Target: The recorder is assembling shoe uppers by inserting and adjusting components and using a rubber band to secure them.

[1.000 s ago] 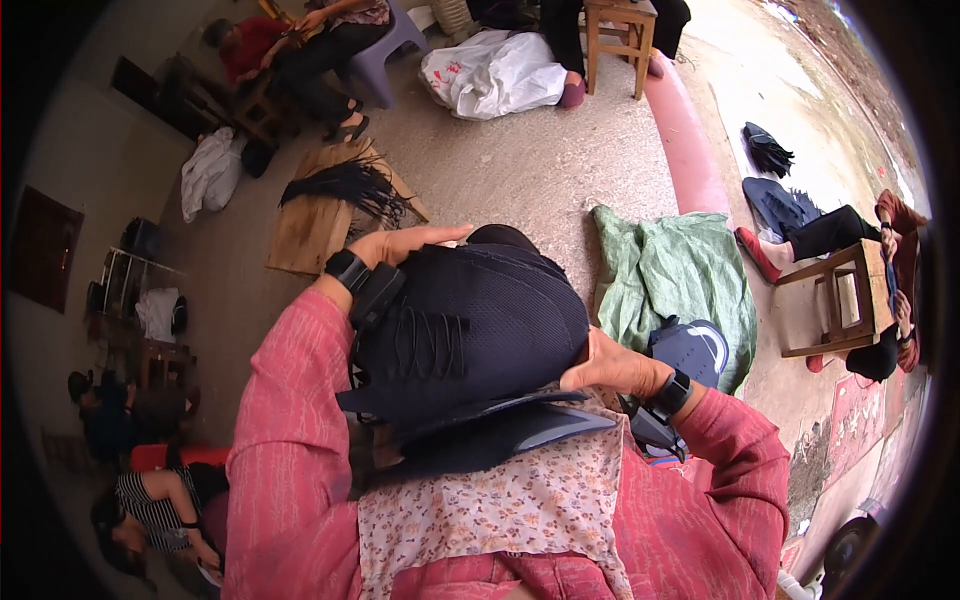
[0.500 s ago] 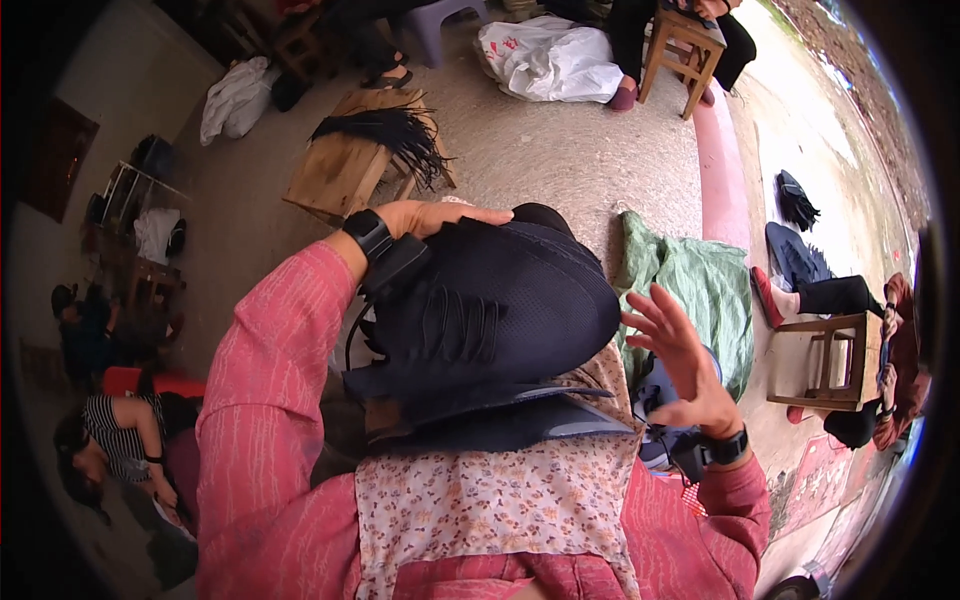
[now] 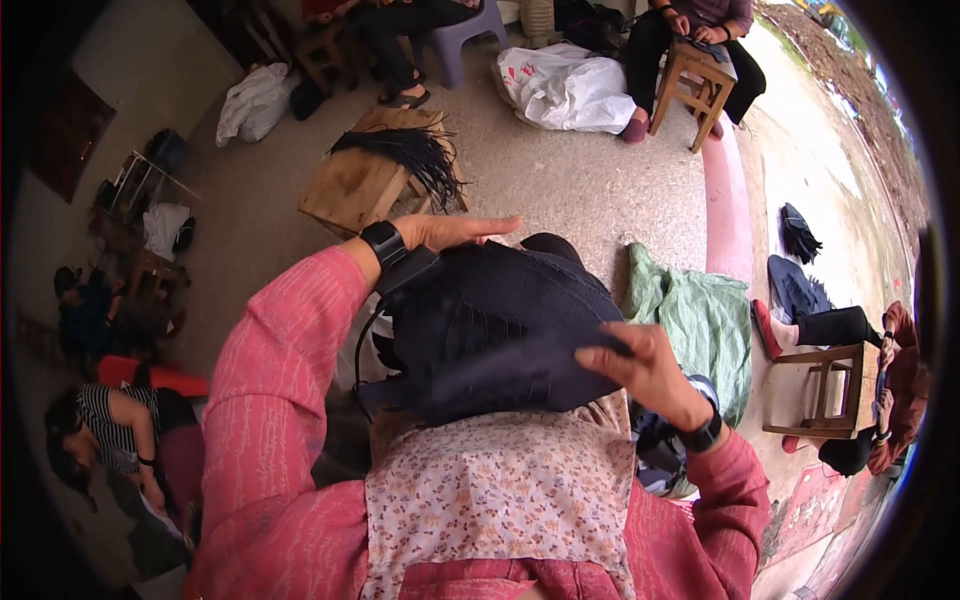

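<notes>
Dark navy shoe uppers [image 3: 480, 290] with black lacing lie over my lap, on the floral apron [image 3: 500, 480]. At their far edge my left hand [image 3: 460, 231] rests with fingers stretched out straight toward the right. My right hand [image 3: 640, 365] pinches the right end of a dark shoe upper [image 3: 500, 365] between thumb and fingers. Motion blurs that piece, which lies across the near side of the others. What sits under the uppers is hidden.
Ahead, a low wooden stool [image 3: 350, 185] bears a bundle of black laces [image 3: 415, 155]. A green sack [image 3: 700, 330] lies to the right. Farther off are a white sack [image 3: 570, 90], a purple stool [image 3: 465, 45] and several seated people. More dark pieces [image 3: 795, 285] lie at the far right.
My right hand has moved left from beside the uppers and closed on one. The loose flat pieces nearest me have lifted against the others. My left hand stays at the far edge.
</notes>
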`<state>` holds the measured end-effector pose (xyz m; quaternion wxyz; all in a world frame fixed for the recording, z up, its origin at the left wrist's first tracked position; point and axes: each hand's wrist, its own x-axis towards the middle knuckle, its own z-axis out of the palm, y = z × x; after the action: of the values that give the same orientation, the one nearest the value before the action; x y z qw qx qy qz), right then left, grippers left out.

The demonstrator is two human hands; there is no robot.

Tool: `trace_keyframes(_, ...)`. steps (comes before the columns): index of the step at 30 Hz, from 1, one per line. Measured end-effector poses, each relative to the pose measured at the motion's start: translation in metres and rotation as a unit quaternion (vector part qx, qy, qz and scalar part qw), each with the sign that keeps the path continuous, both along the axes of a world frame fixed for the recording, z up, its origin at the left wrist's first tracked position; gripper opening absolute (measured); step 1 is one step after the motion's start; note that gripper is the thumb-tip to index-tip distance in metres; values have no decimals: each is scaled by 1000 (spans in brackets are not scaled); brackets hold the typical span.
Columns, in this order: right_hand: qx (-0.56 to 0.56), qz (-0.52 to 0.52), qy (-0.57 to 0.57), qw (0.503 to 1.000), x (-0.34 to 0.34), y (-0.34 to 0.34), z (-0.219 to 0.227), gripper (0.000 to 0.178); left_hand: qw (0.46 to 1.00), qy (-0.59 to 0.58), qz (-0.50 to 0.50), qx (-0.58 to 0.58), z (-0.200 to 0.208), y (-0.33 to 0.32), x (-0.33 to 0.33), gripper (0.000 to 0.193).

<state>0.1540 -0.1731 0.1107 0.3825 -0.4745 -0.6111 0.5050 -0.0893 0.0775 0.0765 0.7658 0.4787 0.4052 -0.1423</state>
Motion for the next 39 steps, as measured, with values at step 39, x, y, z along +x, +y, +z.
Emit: trace_keyframes(39,-352,-119,57,926,31,-51,-46,80,900,203,-385,24,68,5,90,86)
